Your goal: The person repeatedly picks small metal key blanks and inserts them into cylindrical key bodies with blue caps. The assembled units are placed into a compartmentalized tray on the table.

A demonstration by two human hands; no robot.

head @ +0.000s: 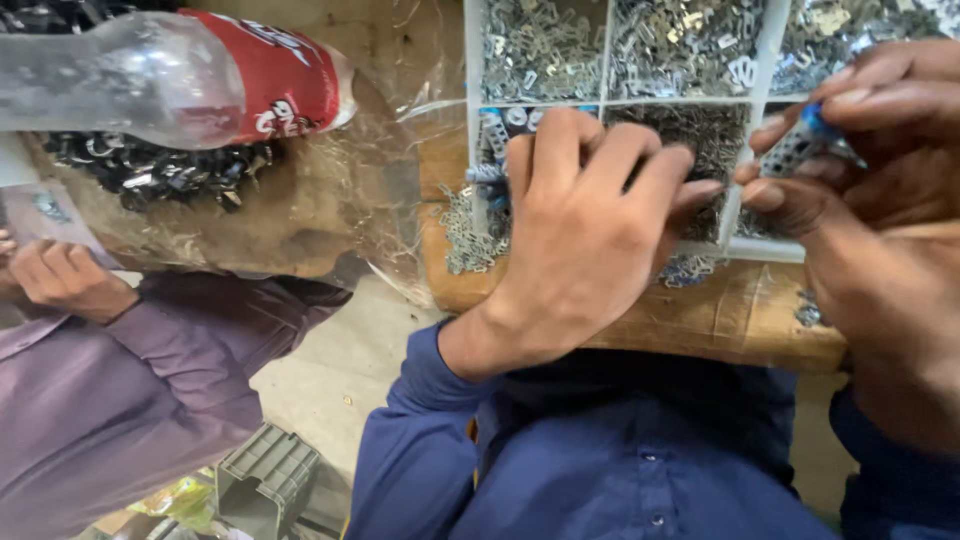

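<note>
Right hand (880, 180) pinches a small perforated metal piece with a blue part (805, 140) between thumb and fingertips, at the right, over the white divided tray (470, 60). Left hand (590, 230), fingers curled, reaches into a compartment of small metal clips (715, 130); its grip is hidden. One plastic bottle (180, 80) lies far left. One co-worker's hand (65, 280) rests at left.

Soft, even daylight is falling over the scene, casting only faint shadows. Glare is shining on the clear bottle (150, 80) at ten o'clock and on the plastic sheet (400, 150) beside it. The right hand (880, 200) at three o'clock is looking blurred, and the edges are stretching.
</note>
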